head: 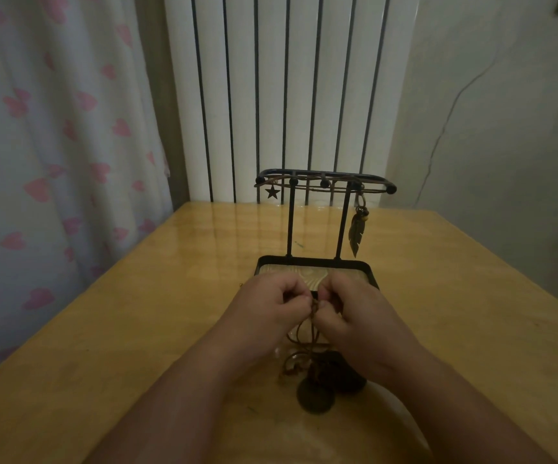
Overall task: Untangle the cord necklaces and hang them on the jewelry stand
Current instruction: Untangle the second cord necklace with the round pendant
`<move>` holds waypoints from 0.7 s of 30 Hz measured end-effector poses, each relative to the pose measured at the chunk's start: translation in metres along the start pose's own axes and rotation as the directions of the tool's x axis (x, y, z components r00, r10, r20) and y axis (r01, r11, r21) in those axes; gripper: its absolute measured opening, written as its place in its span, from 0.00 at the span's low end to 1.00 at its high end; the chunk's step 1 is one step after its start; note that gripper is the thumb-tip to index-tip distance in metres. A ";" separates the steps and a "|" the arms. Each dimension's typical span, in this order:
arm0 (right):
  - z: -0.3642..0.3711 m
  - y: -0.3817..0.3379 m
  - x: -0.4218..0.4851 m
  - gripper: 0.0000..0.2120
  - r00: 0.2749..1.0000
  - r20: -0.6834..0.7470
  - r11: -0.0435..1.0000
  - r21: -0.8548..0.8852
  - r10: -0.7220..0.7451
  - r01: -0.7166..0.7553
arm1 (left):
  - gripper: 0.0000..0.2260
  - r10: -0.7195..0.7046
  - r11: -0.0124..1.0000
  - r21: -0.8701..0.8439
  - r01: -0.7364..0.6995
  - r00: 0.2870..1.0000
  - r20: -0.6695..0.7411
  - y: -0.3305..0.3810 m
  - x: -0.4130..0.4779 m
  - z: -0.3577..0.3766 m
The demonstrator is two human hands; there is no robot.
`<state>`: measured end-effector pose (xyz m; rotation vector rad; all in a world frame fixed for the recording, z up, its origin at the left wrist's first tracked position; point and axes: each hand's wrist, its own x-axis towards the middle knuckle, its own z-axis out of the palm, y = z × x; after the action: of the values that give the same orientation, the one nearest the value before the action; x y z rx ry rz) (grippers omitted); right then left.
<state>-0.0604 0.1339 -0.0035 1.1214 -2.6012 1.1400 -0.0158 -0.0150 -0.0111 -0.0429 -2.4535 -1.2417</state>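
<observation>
A black metal jewelry stand (325,182) rises from its tray base (373,276) in the middle of the table. From its top bar hang a star pendant (272,192) and a feather pendant (357,233) on brown cords. In front of the base, my left hand (272,308) and my right hand (354,311) meet, each pinching a tangled brown cord necklace (304,343) between fingertips. The cord loops drop between my wrists to a dark round pendant (315,394) on the table; a second dark pendant (344,370) lies beside it, partly under my right wrist.
The wooden table (137,329) is glossy and yellow. A white ribbed radiator (287,95) stands behind it, a curtain with pink hearts (53,145) hangs on the left, and a grey wall (505,128) is on the right.
</observation>
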 end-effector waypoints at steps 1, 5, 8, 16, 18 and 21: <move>0.000 0.000 0.000 0.03 1.000 -0.005 1.000 0.007 0.002 -0.002 | 0.13 -0.004 1.000 -0.021 0.004 1.000 0.001 0.000 0.000 0.000; 0.002 0.001 0.001 0.03 1.000 -0.011 1.000 0.014 0.003 -0.003 | 0.13 -0.024 0.998 -0.066 0.024 1.000 0.006 -0.001 0.000 0.001; 0.003 0.002 0.001 0.04 1.000 -0.013 1.000 0.004 -0.005 0.005 | 0.12 -0.024 0.999 -0.039 0.024 1.000 -0.004 -0.002 0.000 0.001; -0.004 0.003 0.001 0.04 0.999 -0.032 0.999 -0.045 -0.019 0.018 | 0.08 0.052 0.985 0.168 -0.048 0.999 -0.018 -0.005 0.000 0.001; -0.005 0.002 0.000 0.04 0.999 -0.029 0.998 -0.059 -0.023 0.021 | 0.09 0.057 0.981 0.184 -0.054 0.998 -0.010 -0.005 0.000 0.001; -0.006 0.001 0.000 0.03 0.999 -0.021 0.997 -0.077 -0.026 0.024 | 0.09 0.059 0.976 0.208 -0.057 0.998 -0.003 -0.005 0.000 0.000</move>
<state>-0.0621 0.1386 -0.0004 1.1158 -2.5829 1.0321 -0.0165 -0.0175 -0.0150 -0.0512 -2.5406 -0.9533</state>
